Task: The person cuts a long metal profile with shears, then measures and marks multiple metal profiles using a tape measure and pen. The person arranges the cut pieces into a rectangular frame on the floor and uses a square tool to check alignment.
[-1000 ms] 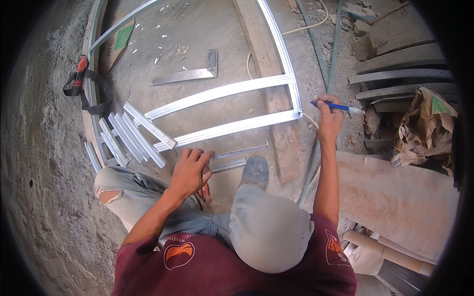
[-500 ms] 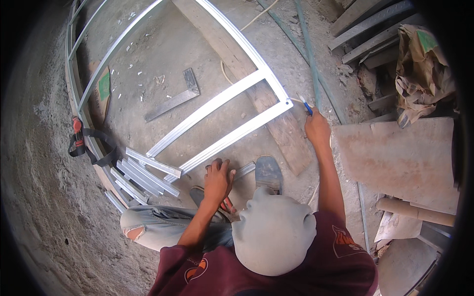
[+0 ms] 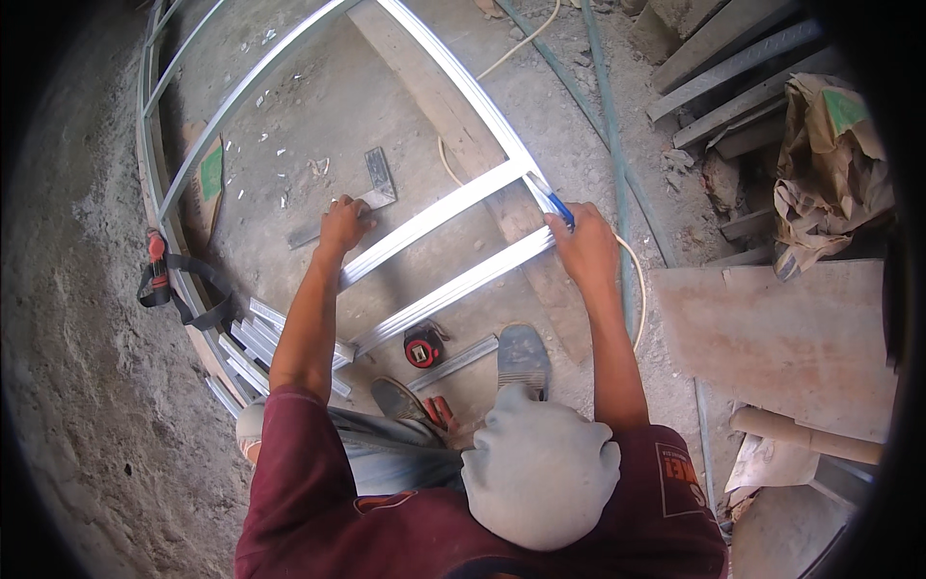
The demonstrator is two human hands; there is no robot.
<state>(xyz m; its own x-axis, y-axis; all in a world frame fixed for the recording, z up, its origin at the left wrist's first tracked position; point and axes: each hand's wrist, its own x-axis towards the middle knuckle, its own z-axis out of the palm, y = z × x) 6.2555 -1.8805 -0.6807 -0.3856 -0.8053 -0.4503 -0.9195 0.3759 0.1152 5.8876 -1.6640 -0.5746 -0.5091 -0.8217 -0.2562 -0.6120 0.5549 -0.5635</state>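
Note:
My right hand (image 3: pixel 586 249) is closed around a slim blue pen-like tool (image 3: pixel 562 210) at the right corner of a pale metal frame (image 3: pixel 453 289). The tool's tip lies against the frame between its two nearest crossbars. My left hand (image 3: pixel 343 228) reaches past the crossbars, its fingers closed on an L-shaped metal square (image 3: pixel 379 172) lying on the floor inside the frame. A red and black tape measure (image 3: pixel 422 345) sits on the floor below the nearest crossbar. Close by are red-handled pliers (image 3: pixel 440 413) and a short metal channel (image 3: pixel 463 361).
A long wooden plank (image 3: pixel 424 82) runs under the frame. Several cut metal strips (image 3: pixel 249 347) are stacked at left, near a black strap (image 3: pixel 198 311). Crumpled brown paper (image 3: pixel 830 164), a board (image 3: pixel 772 328) and stacked boards (image 3: pixel 738 48) stand at right. A pale cable (image 3: pixel 635 280) crosses the floor.
My left hand has moved up from beside my foot to the metal square, and the tape measure now shows on the floor. My right hand has shifted left onto the frame's corner with the blue tool.

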